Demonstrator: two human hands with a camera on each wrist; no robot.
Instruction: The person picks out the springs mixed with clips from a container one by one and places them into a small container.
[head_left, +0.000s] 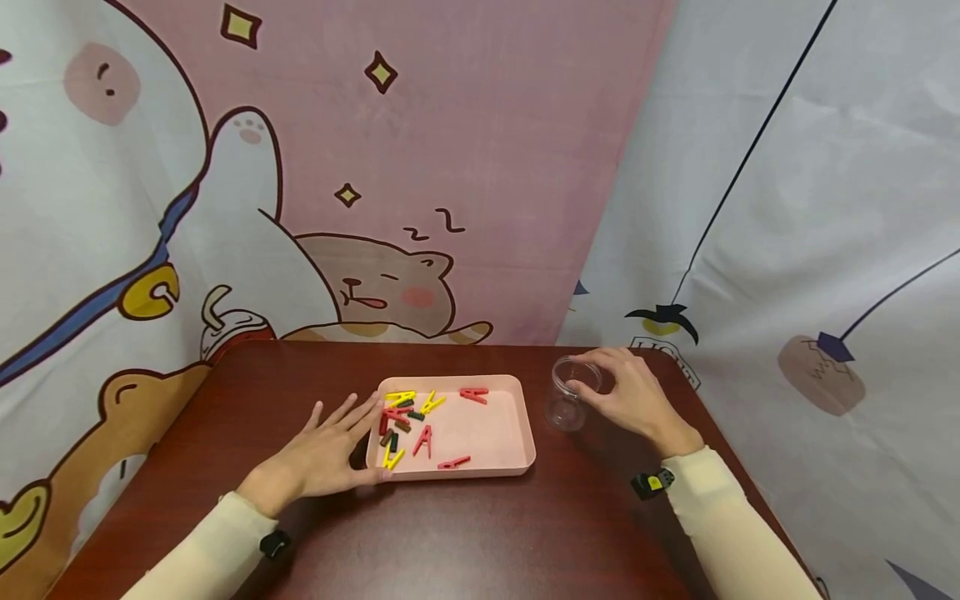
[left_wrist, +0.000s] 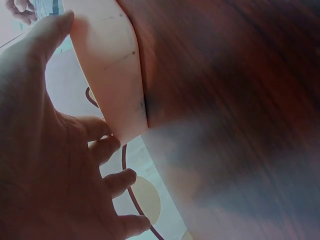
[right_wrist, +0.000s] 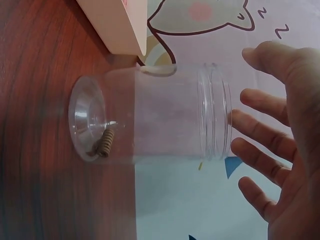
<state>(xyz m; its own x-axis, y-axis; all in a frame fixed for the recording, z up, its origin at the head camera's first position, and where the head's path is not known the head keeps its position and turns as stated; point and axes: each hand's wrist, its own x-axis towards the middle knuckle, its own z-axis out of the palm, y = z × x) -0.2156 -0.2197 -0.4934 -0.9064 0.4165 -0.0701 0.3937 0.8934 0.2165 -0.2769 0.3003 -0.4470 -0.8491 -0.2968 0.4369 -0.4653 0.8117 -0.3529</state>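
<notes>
My left hand (head_left: 322, 457) (left_wrist: 55, 165) is spread at the left end of a pink tray (head_left: 487, 435) (left_wrist: 112, 75), its thumb against the front-left corner and a fingertip at the back-left one. Red and yellow clothespin-shaped pieces (head_left: 423, 441) and small dark green, brown and red pieces (head_left: 402, 427) lie in the tray, mostly at its left. Right of it a clear jar (head_left: 564, 410) (right_wrist: 167, 115) stands upright, with a small ribbed brown piece (right_wrist: 106, 143) at its bottom. My right hand (head_left: 633, 398) (right_wrist: 300, 120) is at the jar's mouth, fingers apart; contact is unclear.
The dark red-brown table (head_left: 457, 533) extends in front of the tray and around the jar. A cartoon-printed cloth (head_left: 517, 167) hangs behind the table's back edge and along the sides.
</notes>
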